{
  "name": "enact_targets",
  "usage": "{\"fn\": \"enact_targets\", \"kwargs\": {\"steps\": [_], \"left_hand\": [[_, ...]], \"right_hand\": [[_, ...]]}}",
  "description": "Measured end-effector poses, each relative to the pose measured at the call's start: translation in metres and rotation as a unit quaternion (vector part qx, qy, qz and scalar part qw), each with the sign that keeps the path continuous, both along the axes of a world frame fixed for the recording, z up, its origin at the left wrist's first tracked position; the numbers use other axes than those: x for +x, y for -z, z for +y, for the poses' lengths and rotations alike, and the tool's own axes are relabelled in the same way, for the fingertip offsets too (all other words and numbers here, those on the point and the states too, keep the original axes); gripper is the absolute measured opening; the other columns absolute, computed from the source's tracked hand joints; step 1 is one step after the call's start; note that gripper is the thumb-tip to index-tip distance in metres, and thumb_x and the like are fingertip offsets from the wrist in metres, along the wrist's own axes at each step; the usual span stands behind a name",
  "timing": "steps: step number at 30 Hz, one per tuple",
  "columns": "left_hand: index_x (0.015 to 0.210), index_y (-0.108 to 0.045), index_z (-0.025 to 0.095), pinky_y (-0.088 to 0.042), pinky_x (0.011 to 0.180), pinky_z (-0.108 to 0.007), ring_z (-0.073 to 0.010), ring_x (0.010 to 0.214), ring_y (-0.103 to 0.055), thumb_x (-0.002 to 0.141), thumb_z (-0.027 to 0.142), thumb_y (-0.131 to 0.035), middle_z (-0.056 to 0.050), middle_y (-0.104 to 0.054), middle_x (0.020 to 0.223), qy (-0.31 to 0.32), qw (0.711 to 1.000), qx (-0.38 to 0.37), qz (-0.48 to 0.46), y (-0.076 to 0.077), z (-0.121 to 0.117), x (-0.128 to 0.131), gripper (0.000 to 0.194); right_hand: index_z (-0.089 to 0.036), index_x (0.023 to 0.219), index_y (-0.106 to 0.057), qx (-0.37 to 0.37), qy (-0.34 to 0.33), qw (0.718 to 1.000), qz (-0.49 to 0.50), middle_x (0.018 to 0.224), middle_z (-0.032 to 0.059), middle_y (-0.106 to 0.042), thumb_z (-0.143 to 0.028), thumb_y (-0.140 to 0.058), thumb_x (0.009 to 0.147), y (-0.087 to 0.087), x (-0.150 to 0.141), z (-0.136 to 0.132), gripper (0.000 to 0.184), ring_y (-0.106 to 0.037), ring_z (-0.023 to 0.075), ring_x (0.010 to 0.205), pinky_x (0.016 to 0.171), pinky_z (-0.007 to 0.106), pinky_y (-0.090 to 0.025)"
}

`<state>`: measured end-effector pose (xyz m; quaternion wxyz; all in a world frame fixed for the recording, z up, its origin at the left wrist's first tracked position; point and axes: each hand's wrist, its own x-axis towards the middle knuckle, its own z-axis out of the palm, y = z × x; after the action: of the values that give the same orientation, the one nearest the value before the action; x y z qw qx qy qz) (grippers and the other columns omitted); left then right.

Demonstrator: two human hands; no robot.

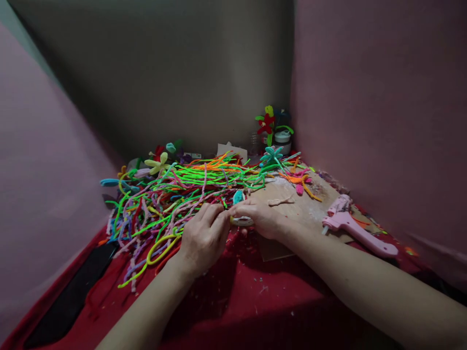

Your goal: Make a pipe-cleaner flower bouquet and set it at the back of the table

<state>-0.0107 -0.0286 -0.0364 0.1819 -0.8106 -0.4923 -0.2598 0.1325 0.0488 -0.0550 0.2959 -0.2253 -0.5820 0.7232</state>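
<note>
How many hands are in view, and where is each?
2. The left hand is at the near side of the fuzzy craft stems; the right hand is close beside it, by the cardboard. No others show.

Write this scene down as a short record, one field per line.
Left hand: meeting the right hand's fingers
Right hand: at a white loop, grip partly hidden
Beyond hands: heaped fuzzy sticks, many colors
Right side: pink glue gun, partly over the board
Back: red flower beside a lidded cup
Cover: red cloth
</note>
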Motion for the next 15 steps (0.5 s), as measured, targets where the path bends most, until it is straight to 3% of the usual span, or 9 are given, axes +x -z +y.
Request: {"fn": "enact_targets", "kwargs": {"steps": [2, 3, 4, 5, 7, 9, 11, 13, 15], "left_hand": [[0.079, -0.063, 0.017, -0.042, 0.074, -0.032, -0.0196, 0.082, -0.054, 0.082, 0.021, -0.049, -0.009, -0.060, 0.085, -0.014, 0.990, -0.061, -0.129, -0.003, 0.001, 0.003, 0.014], [0.075, -0.062, 0.017, -0.043, 0.068, -0.030, -0.0178, 0.075, -0.054, 0.080, 0.022, -0.051, -0.007, -0.059, 0.078, -0.026, 0.968, -0.116, -0.221, -0.005, 0.002, 0.004, 0.013], [0.072, -0.060, 0.016, -0.042, 0.059, -0.027, -0.0150, 0.065, -0.051, 0.078, 0.024, -0.053, -0.004, -0.055, 0.068, -0.035, 0.927, -0.189, -0.321, -0.007, 0.004, 0.004, 0.012], [0.069, -0.058, 0.016, -0.038, 0.049, -0.024, -0.0117, 0.053, -0.046, 0.076, 0.025, -0.055, 0.000, -0.049, 0.059, -0.039, 0.865, -0.275, -0.419, -0.009, 0.006, 0.003, 0.012], [0.065, -0.053, 0.015, -0.025, 0.037, -0.019, -0.0062, 0.040, -0.029, 0.070, 0.025, -0.060, 0.005, -0.035, 0.048, -0.013, 0.694, -0.442, -0.567, -0.012, 0.011, -0.001, 0.013], [0.062, -0.050, 0.014, -0.017, 0.034, -0.015, -0.0031, 0.039, -0.023, 0.063, 0.020, -0.063, 0.007, -0.031, 0.049, 0.038, 0.541, -0.532, -0.651, -0.012, 0.015, -0.004, 0.014], [0.060, -0.048, 0.014, -0.015, 0.034, -0.013, -0.0015, 0.039, -0.023, 0.058, 0.014, -0.063, 0.007, -0.032, 0.050, 0.081, 0.451, -0.558, -0.692, -0.008, 0.017, -0.003, 0.015], [0.059, -0.047, 0.014, -0.014, 0.033, -0.012, -0.0012, 0.037, -0.023, 0.055, 0.011, -0.061, 0.007, -0.032, 0.049, 0.098, 0.425, -0.579, -0.688, -0.003, 0.018, 0.001, 0.015], [0.059, -0.049, 0.014, -0.015, 0.033, -0.014, -0.0025, 0.036, -0.026, 0.053, 0.011, -0.059, 0.006, -0.035, 0.047, 0.086, 0.457, -0.604, -0.647, 0.000, 0.020, 0.005, 0.012]], "right_hand": [[-0.014, 0.067, -0.060, 0.046, 0.030, 0.999, -0.001, 0.061, -0.0006, -0.055, -0.024, -0.053, 0.062, 0.001, -0.002, -0.002, 0.013, -0.047, 0.0096, 0.055, 0.053, 0.022, -0.038], [-0.013, 0.072, -0.062, 0.079, 0.052, 0.996, -0.002, 0.066, 0.0003, -0.058, -0.023, -0.054, 0.063, 0.001, -0.003, -0.003, 0.015, -0.050, 0.0104, 0.060, 0.059, 0.023, -0.040], [-0.013, 0.078, -0.062, 0.119, 0.078, 0.990, -0.002, 0.071, 0.0016, -0.060, -0.022, -0.055, 0.064, 0.001, -0.003, -0.004, 0.018, -0.053, 0.0116, 0.066, 0.065, 0.024, -0.042], [-0.013, 0.083, -0.062, 0.165, 0.105, 0.981, -0.004, 0.077, 0.0029, -0.061, -0.023, -0.056, 0.066, 0.001, -0.004, -0.006, 0.021, -0.055, 0.0128, 0.072, 0.070, 0.025, -0.043], [-0.014, 0.091, -0.061, 0.275, 0.156, 0.949, -0.005, 0.085, 0.0047, -0.061, -0.022, -0.056, 0.069, -0.001, -0.003, -0.010, 0.024, -0.056, 0.0146, 0.080, 0.075, 0.028, -0.044], [-0.015, 0.092, -0.061, 0.383, 0.195, 0.903, 0.005, 0.087, 0.0054, -0.059, -0.018, -0.053, 0.072, -0.004, 0.000, -0.016, 0.022, -0.055, 0.0152, 0.083, 0.077, 0.030, -0.044], [-0.015, 0.087, -0.061, 0.450, 0.209, 0.867, 0.035, 0.086, 0.0063, -0.057, -0.016, -0.050, 0.075, -0.008, 0.003, -0.023, 0.017, -0.054, 0.0154, 0.083, 0.078, 0.031, -0.045], [-0.016, 0.082, -0.061, 0.475, 0.210, 0.851, 0.077, 0.086, 0.0065, -0.056, -0.016, -0.048, 0.077, -0.012, 0.005, -0.028, 0.014, -0.054, 0.0155, 0.084, 0.078, 0.031, -0.046], [-0.017, 0.082, -0.061, 0.483, 0.208, 0.844, 0.104, 0.087, 0.0059, -0.056, -0.016, -0.048, 0.077, -0.016, 0.007, -0.032, 0.014, -0.054, 0.0155, 0.087, 0.078, 0.031, -0.046]]}}
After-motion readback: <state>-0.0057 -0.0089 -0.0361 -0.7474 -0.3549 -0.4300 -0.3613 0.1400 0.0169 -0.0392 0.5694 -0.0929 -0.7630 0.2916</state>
